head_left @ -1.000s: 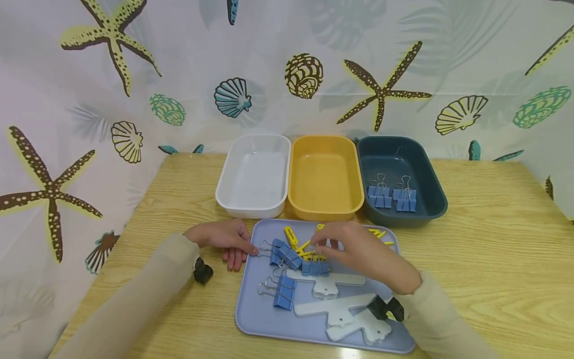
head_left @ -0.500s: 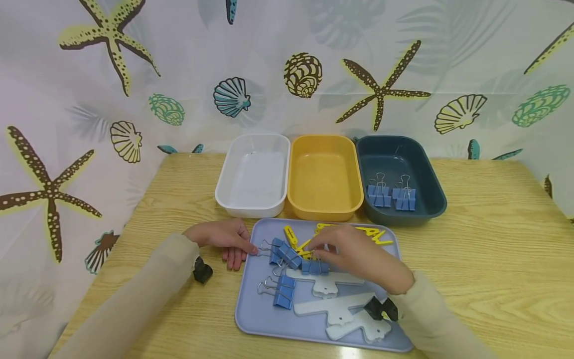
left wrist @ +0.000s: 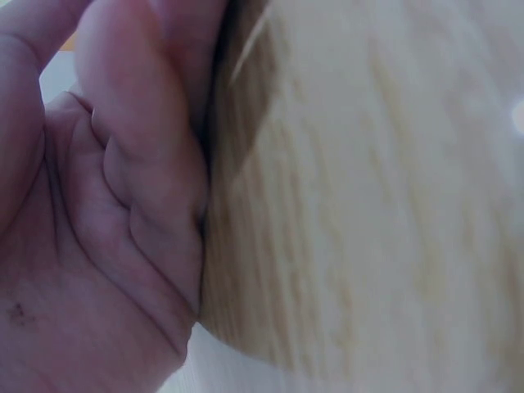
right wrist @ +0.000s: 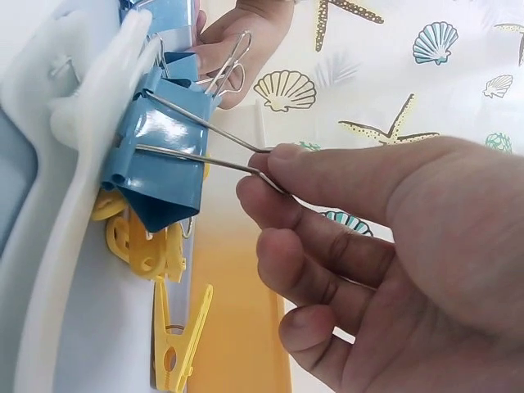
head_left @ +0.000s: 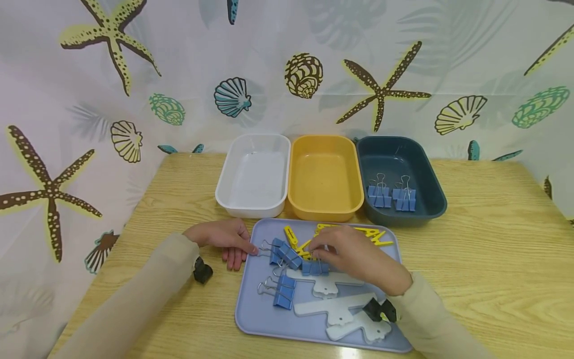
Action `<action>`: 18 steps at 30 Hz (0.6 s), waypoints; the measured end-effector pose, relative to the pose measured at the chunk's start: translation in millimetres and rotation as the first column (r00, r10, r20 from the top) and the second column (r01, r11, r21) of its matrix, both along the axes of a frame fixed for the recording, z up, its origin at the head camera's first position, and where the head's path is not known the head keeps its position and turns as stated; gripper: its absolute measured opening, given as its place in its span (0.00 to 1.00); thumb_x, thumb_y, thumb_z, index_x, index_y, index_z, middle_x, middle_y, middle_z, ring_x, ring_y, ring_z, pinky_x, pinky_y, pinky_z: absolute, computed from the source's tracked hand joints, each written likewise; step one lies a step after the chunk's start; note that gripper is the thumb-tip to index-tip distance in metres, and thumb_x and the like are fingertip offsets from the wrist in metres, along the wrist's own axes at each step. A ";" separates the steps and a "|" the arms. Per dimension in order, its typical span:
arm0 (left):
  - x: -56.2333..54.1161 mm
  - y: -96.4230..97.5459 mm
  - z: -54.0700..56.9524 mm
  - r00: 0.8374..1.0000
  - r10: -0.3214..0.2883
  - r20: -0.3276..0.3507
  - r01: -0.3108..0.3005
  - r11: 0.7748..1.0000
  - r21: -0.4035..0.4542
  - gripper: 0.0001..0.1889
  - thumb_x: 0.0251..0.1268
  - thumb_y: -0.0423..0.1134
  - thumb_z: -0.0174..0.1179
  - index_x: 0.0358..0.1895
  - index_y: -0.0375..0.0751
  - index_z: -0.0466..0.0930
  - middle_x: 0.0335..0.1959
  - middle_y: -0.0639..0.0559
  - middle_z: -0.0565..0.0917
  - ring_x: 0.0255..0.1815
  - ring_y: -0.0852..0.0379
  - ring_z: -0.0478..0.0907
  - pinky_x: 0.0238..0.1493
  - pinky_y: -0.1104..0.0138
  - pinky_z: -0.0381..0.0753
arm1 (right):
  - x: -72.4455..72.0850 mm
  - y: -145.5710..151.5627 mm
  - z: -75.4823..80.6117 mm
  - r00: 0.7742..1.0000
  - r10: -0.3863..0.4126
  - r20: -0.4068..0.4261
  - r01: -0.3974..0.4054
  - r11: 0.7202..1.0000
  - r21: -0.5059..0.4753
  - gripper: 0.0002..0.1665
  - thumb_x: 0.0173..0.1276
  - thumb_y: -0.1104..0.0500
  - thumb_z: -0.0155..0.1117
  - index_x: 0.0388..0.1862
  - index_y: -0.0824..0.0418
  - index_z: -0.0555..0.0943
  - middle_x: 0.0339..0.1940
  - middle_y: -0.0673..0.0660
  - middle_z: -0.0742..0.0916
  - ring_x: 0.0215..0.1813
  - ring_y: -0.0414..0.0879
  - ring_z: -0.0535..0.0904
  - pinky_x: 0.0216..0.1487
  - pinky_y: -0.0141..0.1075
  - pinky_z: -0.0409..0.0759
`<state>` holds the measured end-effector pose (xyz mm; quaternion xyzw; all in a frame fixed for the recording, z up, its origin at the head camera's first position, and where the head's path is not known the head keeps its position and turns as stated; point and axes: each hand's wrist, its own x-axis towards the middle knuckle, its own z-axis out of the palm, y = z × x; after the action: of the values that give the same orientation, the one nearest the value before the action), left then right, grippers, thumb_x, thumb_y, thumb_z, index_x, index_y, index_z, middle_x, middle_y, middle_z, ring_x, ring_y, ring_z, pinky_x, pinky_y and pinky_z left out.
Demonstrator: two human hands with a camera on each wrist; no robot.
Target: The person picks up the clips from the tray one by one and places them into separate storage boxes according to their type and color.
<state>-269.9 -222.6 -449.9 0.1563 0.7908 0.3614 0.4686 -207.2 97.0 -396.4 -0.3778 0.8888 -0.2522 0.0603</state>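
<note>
My right hand pinches the wire handles of a blue binder clip between thumb and index finger. The clip is over a white clip on the lavender tray. My left hand holds the tray's left rim, thumb over the edge and the other fingers low beside it; the left wrist view shows these fingers curled against the tabletop. More blue binder clips lie in the tray near the left thumb. Yellow clothespins lie behind the pinched clip, partly hidden by my right hand in the head view.
Behind the tray stand a white bin, a yellow bin and a dark blue bin. Several blue binder clips lie in the dark blue one. A shell-patterned cloth hangs behind the wooden table.
My right hand has shifted slightly left and down at the blue binder clip's handles, uncovering more yellow clothespins. The left hand stays in place.
</note>
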 end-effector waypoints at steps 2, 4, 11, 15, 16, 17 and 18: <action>-0.2 0.0 -0.4 1.000 0.000 -0.002 0.000 1.000 -0.003 0.21 0.63 0.52 0.62 0.23 0.36 0.82 0.20 0.44 0.87 0.17 0.58 0.84 0.15 0.74 0.75 | 0.0 0.3 -0.8 1.000 -0.001 -0.007 0.001 1.000 -0.006 0.06 0.65 0.58 0.66 0.40 0.51 0.87 0.36 0.43 0.87 0.36 0.33 0.77 0.42 0.32 0.79; -0.3 0.0 -0.7 1.000 -0.002 -0.003 0.002 1.000 -0.003 0.21 0.63 0.52 0.62 0.23 0.36 0.82 0.20 0.44 0.87 0.17 0.58 0.84 0.15 0.74 0.75 | -0.1 0.7 -1.2 1.000 -0.002 -0.017 0.001 1.000 -0.011 0.06 0.65 0.58 0.66 0.39 0.51 0.87 0.35 0.43 0.87 0.36 0.33 0.77 0.42 0.32 0.80; 0.3 0.1 -0.3 1.000 -0.005 -0.002 0.005 1.000 0.002 0.21 0.64 0.51 0.61 0.23 0.36 0.82 0.20 0.45 0.87 0.17 0.58 0.84 0.15 0.74 0.75 | -0.4 2.0 -0.4 0.999 -0.022 -0.025 0.021 1.000 -0.016 0.06 0.65 0.59 0.66 0.39 0.50 0.87 0.35 0.42 0.87 0.37 0.33 0.78 0.42 0.32 0.80; 0.9 0.7 0.9 1.000 -0.003 -0.003 0.003 1.000 0.000 0.21 0.64 0.51 0.61 0.23 0.36 0.82 0.20 0.45 0.87 0.17 0.58 0.84 0.15 0.75 0.75 | -0.2 2.9 0.8 0.999 -0.034 -0.024 0.033 0.999 -0.010 0.06 0.64 0.59 0.67 0.39 0.50 0.87 0.35 0.42 0.87 0.37 0.33 0.78 0.42 0.31 0.80; 1.0 0.9 1.2 1.000 -0.004 -0.003 0.004 1.000 -0.001 0.21 0.64 0.51 0.61 0.23 0.36 0.82 0.20 0.45 0.87 0.17 0.58 0.84 0.15 0.75 0.75 | -0.2 3.1 1.2 0.999 -0.037 -0.022 0.036 0.999 -0.009 0.06 0.64 0.59 0.67 0.39 0.50 0.87 0.36 0.42 0.87 0.37 0.33 0.78 0.43 0.31 0.81; 1.2 1.1 1.6 1.000 -0.002 -0.004 0.002 1.000 0.000 0.21 0.64 0.51 0.61 0.23 0.36 0.82 0.20 0.45 0.87 0.17 0.58 0.84 0.15 0.75 0.75 | -0.3 3.4 1.5 0.999 -0.039 -0.021 0.039 0.999 -0.009 0.06 0.64 0.59 0.67 0.39 0.51 0.87 0.36 0.41 0.87 0.38 0.33 0.79 0.43 0.31 0.81; 1.3 1.2 1.8 1.000 -0.002 -0.004 0.002 1.000 -0.001 0.21 0.64 0.51 0.61 0.23 0.36 0.82 0.20 0.45 0.87 0.17 0.58 0.84 0.15 0.75 0.75 | -0.3 3.7 1.9 0.999 -0.039 -0.022 0.038 0.999 -0.011 0.06 0.63 0.59 0.68 0.39 0.51 0.87 0.36 0.41 0.87 0.38 0.33 0.79 0.43 0.32 0.81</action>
<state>-268.6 -221.4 -448.1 0.1577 0.7917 0.3604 0.4675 -207.5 100.6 -394.5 -0.3637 0.8952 -0.2538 0.0438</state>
